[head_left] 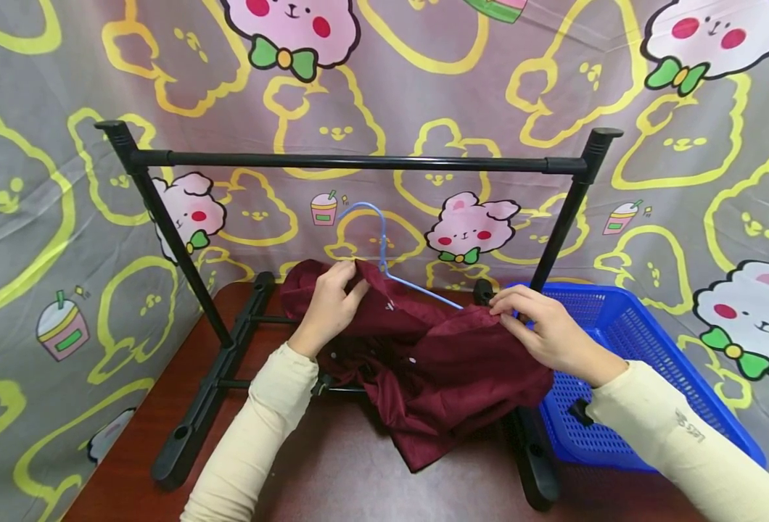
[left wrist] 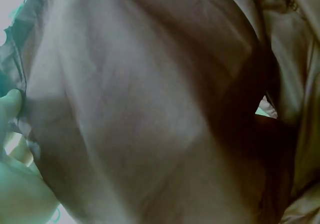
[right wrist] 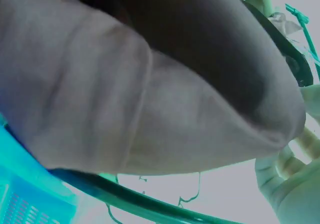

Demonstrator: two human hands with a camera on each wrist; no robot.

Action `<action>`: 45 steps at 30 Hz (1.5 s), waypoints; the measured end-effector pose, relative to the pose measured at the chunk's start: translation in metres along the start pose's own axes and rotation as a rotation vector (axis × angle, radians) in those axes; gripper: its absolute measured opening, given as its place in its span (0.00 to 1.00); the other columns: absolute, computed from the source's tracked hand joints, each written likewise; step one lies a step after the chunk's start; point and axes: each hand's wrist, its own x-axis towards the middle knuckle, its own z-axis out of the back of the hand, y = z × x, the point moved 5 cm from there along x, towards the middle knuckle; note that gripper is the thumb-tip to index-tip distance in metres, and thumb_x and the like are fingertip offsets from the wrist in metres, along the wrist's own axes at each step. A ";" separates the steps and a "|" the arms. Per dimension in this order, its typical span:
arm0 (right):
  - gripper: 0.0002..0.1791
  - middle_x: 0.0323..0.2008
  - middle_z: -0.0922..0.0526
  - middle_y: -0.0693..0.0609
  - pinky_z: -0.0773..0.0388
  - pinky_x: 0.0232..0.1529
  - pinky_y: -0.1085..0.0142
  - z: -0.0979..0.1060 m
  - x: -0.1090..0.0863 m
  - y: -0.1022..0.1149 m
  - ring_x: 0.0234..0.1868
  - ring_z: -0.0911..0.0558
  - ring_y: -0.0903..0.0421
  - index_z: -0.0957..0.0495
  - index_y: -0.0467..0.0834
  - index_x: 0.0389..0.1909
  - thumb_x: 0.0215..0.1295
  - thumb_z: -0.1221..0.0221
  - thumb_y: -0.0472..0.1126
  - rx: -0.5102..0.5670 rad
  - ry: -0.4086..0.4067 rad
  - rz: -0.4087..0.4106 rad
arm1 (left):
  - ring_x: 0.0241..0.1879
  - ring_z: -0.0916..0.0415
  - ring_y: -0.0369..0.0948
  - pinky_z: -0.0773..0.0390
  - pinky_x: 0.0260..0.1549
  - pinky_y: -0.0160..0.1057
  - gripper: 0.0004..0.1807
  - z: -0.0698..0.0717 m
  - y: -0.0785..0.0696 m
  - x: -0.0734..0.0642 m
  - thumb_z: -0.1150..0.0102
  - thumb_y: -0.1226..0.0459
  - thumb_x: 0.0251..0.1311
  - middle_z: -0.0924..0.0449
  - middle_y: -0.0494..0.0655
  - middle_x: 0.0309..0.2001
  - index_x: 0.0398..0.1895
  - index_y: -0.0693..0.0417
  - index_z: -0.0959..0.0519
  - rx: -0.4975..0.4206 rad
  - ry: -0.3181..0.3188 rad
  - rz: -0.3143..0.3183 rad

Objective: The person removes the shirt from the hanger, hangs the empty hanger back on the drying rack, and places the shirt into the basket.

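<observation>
A dark red shirt with small pale buttons hangs in loose folds between the two hands. My left hand pinches its upper edge left of the hanger. At the right, fingers and thumb of my right hand pinch the cloth near the end of the hanger's arm. The blue hanger shows its hook and one sloping arm above the cloth; its other parts are hidden by the shirt. Cloth fills most of the left wrist view, and a wide fold spans the right wrist view.
A black rack stands around the shirt, its top bar behind and above the hands. To the right, a blue plastic basket sits beside the rack's foot on the brown table. A patterned curtain hangs behind.
</observation>
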 end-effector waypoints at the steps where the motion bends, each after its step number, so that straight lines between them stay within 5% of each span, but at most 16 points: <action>1: 0.19 0.46 0.20 0.50 0.31 0.38 0.75 0.000 -0.001 0.000 0.41 0.22 0.57 0.21 0.46 0.37 0.51 0.39 0.20 -0.003 0.004 0.005 | 0.37 0.26 0.49 0.29 0.40 0.46 0.02 0.000 0.000 0.000 0.40 0.74 0.53 0.23 0.55 0.33 0.29 0.64 0.24 0.000 0.001 0.003; 7: 0.17 0.53 0.21 0.49 0.32 0.35 0.71 -0.007 -0.003 -0.002 0.52 0.22 0.57 0.26 0.47 0.35 0.53 0.42 0.22 0.033 0.125 0.026 | 0.41 0.25 0.48 0.28 0.42 0.45 0.02 -0.002 -0.002 0.001 0.41 0.73 0.55 0.22 0.55 0.36 0.32 0.64 0.22 0.001 0.026 0.019; 12: 0.17 0.49 0.19 0.54 0.31 0.32 0.64 -0.013 -0.003 -0.003 0.48 0.22 0.60 0.31 0.50 0.32 0.51 0.48 0.23 0.105 0.199 -0.014 | 0.42 0.25 0.47 0.28 0.43 0.45 0.02 -0.005 -0.004 0.001 0.41 0.72 0.56 0.21 0.53 0.36 0.32 0.62 0.22 0.003 0.040 0.023; 17: 0.14 0.43 0.18 0.57 0.29 0.35 0.64 -0.015 0.001 -0.002 0.45 0.22 0.61 0.31 0.53 0.28 0.59 0.44 0.28 0.104 0.171 -0.066 | 0.42 0.25 0.47 0.28 0.43 0.45 0.03 -0.007 -0.004 0.001 0.40 0.73 0.55 0.21 0.53 0.37 0.33 0.61 0.21 0.016 0.033 0.020; 22: 0.13 0.30 0.21 0.61 0.29 0.31 0.66 -0.015 0.006 -0.001 0.31 0.24 0.62 0.30 0.53 0.24 0.59 0.36 0.36 0.008 0.079 -0.145 | 0.41 0.25 0.48 0.28 0.42 0.45 0.02 -0.006 -0.006 0.001 0.40 0.73 0.54 0.21 0.54 0.36 0.31 0.62 0.22 0.011 0.021 0.002; 26: 0.09 0.28 0.26 0.62 0.30 0.29 0.65 -0.016 0.008 -0.001 0.28 0.27 0.63 0.24 0.48 0.35 0.56 0.34 0.36 -0.026 0.101 -0.187 | 0.39 0.26 0.47 0.29 0.40 0.44 0.02 -0.006 -0.007 0.003 0.40 0.73 0.54 0.22 0.53 0.34 0.28 0.62 0.23 0.002 0.021 -0.007; 29: 0.11 0.31 0.27 0.60 0.29 0.32 0.64 -0.019 0.008 0.002 0.32 0.28 0.63 0.22 0.44 0.42 0.57 0.36 0.36 -0.039 0.164 -0.150 | 0.38 0.26 0.46 0.29 0.39 0.44 0.02 -0.006 -0.008 0.003 0.40 0.73 0.54 0.23 0.52 0.34 0.28 0.61 0.24 -0.007 0.025 -0.008; 33: 0.04 0.33 0.27 0.57 0.30 0.34 0.64 -0.021 0.009 0.003 0.35 0.30 0.61 0.21 0.45 0.35 0.59 0.38 0.36 -0.085 0.207 -0.122 | 0.38 0.26 0.45 0.29 0.38 0.43 0.03 -0.006 -0.008 0.003 0.39 0.73 0.54 0.23 0.51 0.34 0.28 0.60 0.23 -0.018 0.027 -0.004; 45: 0.08 0.29 0.29 0.59 0.31 0.33 0.64 -0.019 0.005 -0.002 0.33 0.31 0.61 0.26 0.47 0.29 0.53 0.35 0.39 -0.170 0.175 -0.094 | 0.40 0.25 0.46 0.28 0.40 0.43 0.02 -0.002 -0.006 0.002 0.39 0.74 0.53 0.21 0.52 0.36 0.29 0.61 0.22 0.002 0.015 -0.007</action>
